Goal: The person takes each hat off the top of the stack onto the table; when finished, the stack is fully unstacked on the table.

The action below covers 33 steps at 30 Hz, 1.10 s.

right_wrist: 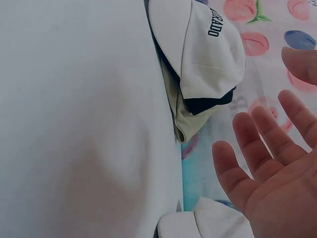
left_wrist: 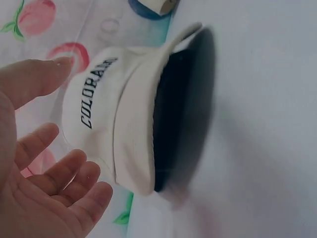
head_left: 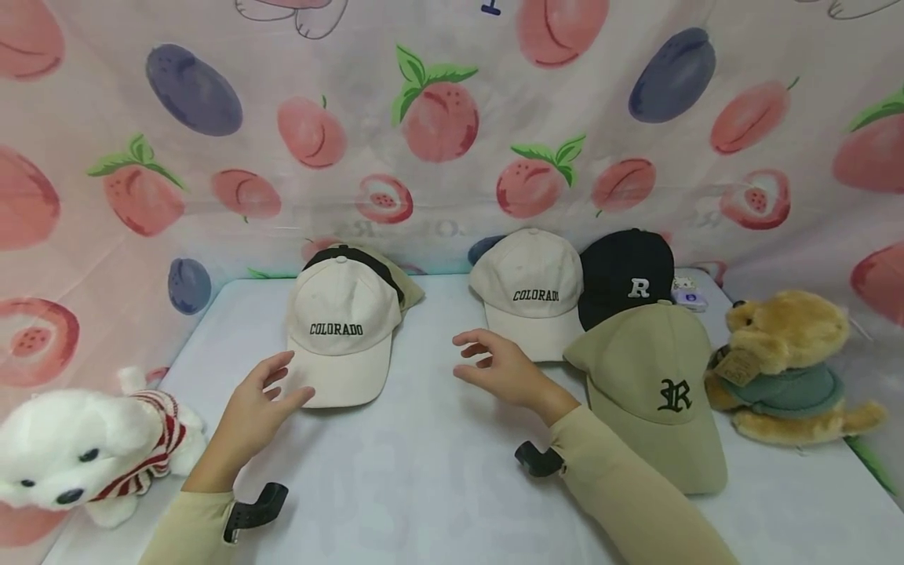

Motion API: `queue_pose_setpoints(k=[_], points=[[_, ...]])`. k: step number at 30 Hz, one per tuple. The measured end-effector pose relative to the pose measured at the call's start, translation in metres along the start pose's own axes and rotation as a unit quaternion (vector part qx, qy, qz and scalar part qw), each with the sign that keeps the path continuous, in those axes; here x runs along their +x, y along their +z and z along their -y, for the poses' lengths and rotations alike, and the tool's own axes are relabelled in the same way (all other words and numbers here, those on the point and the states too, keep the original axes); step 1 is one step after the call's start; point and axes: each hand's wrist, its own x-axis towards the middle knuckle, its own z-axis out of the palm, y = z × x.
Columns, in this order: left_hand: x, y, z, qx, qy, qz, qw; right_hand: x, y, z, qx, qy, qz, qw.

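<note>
A white COLORADO cap (head_left: pixel 346 302) sits at the left over a black cap (head_left: pixel 367 263) and a khaki cap (head_left: pixel 410 290), stacked one on another. My left hand (head_left: pixel 256 408), fingers loosely bent and holding nothing, is by the left edge of its brim. In the left wrist view the dark underside (left_wrist: pixel 171 119) of the stack shows beneath the white brim. My right hand (head_left: pixel 510 370) hovers with spread, empty fingers in front of a second white COLORADO cap (head_left: pixel 530 275). Beside that are a black cap with an R (head_left: pixel 614 271) and a khaki cap with an R (head_left: pixel 646 377), partly behind my right forearm.
A white plush dog (head_left: pixel 78 447) in a striped scarf lies at the left edge. At the right is a brown plush dog (head_left: pixel 791 337) in a green top. A small purple object (head_left: pixel 688 297) stands behind the caps. Fruit-printed cloth (head_left: pixel 438 188) hangs behind the white table (head_left: pixel 424 486).
</note>
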Motion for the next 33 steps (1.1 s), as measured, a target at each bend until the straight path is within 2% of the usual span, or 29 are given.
queue_pose_setpoints(k=[6, 12, 22, 33], points=[[0.01, -0.002, 0.009, -0.005, -0.045, 0.019, 0.9988, 0.013, 0.004, 0.003, -0.003, 0.035, -0.004, 0.999], [0.02, -0.006, 0.018, 0.017, -0.08, 0.043, 0.9957, 0.027, 0.015, 0.005, 0.003, 0.05, -0.009, 0.999], [0.035, -0.006, 0.03, 0.015, -0.08, 0.061, 0.9948, 0.048, 0.03, 0.004, 0.005, 0.09, -0.013, 0.996], [0.043, -0.008, 0.032, -0.012, -0.085, 0.086, 0.9926, 0.066, 0.038, 0.005, 0.009, 0.121, -0.017, 0.992]])
